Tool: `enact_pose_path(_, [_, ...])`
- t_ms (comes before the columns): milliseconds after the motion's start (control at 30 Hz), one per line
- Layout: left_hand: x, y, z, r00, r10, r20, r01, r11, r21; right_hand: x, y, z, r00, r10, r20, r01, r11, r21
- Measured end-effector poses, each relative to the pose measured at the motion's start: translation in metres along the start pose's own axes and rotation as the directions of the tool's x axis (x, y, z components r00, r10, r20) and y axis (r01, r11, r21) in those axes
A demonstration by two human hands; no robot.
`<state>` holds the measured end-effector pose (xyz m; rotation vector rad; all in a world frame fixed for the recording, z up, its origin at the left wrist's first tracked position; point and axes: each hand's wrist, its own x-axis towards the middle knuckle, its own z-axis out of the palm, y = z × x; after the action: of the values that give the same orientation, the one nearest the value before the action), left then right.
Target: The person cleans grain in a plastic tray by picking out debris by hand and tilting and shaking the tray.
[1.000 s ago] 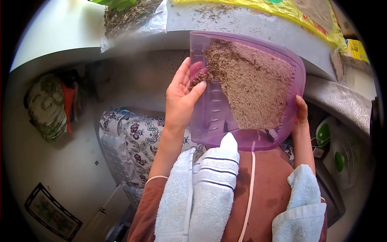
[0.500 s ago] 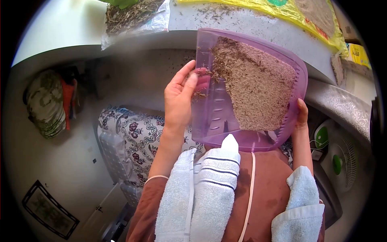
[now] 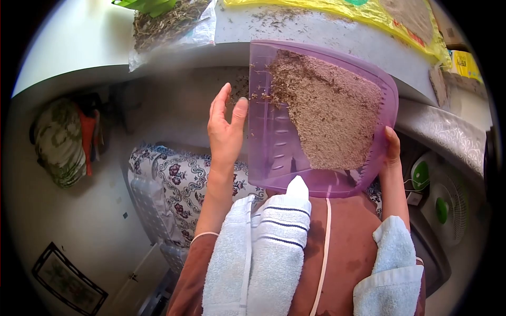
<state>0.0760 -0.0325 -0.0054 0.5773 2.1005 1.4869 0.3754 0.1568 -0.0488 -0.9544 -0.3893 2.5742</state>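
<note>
A purple translucent tray (image 3: 387,113) is held in front of my body, bearing a layer of light brown grains (image 3: 337,116) with darker bits along its upper left side. My right hand (image 3: 391,147) grips the tray's right edge, its fingers partly hidden by the plastic. Just left of the tray, my left hand (image 3: 226,126) is raised with thumb and fingers apart, holding nothing. Some dark bits (image 3: 263,96) lie near the tray's left edge.
Beyond the tray is a light table (image 3: 237,29) scattered with debris. On it are a clear bag of dark husks (image 3: 163,26) and a yellow bag (image 3: 400,31). Patterned cloth (image 3: 182,181) lies below left, and a fan (image 3: 448,210) stands at right.
My left hand has moved left, away from the tray's edge, and its fingers have spread. Dark bits that were at its fingers are no longer there. My right hand keeps hold of the tray.
</note>
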Motion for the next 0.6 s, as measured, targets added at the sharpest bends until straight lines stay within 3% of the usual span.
enact_pose_path(67, [-0.002,0.009,0.008,0.985,0.167,0.041,-0.171,0.95,0.262,0.002,0.0,-0.004,1.0,0.005,0.022,-0.005,1.0,0.004])
enact_pose_path(100, [-0.003,0.012,0.017,0.98,0.192,0.055,-0.2,0.951,0.236,0.002,0.0,-0.004,1.0,-0.002,0.014,0.003,1.0,-0.031])
enact_pose_path(200, [-0.001,0.033,0.031,0.996,-0.024,0.081,0.007,0.979,0.202,0.004,0.001,-0.005,1.0,-0.019,0.005,0.019,0.995,-0.095])
enact_pose_path(433, [0.0,0.026,0.009,0.959,-0.119,0.258,0.157,0.979,-0.132,0.001,0.002,-0.003,0.999,-0.032,0.016,0.033,0.997,-0.065])
enact_pose_path(533, [0.007,0.0,-0.005,0.977,-0.167,0.131,0.199,0.938,-0.283,-0.001,0.003,-0.007,0.999,-0.036,-0.003,0.035,0.997,-0.065])
enact_pose_path(600, [0.01,-0.004,-0.004,0.999,-0.05,-0.01,0.051,0.992,0.119,0.0,0.003,-0.006,0.999,-0.032,-0.011,0.031,0.997,-0.069])
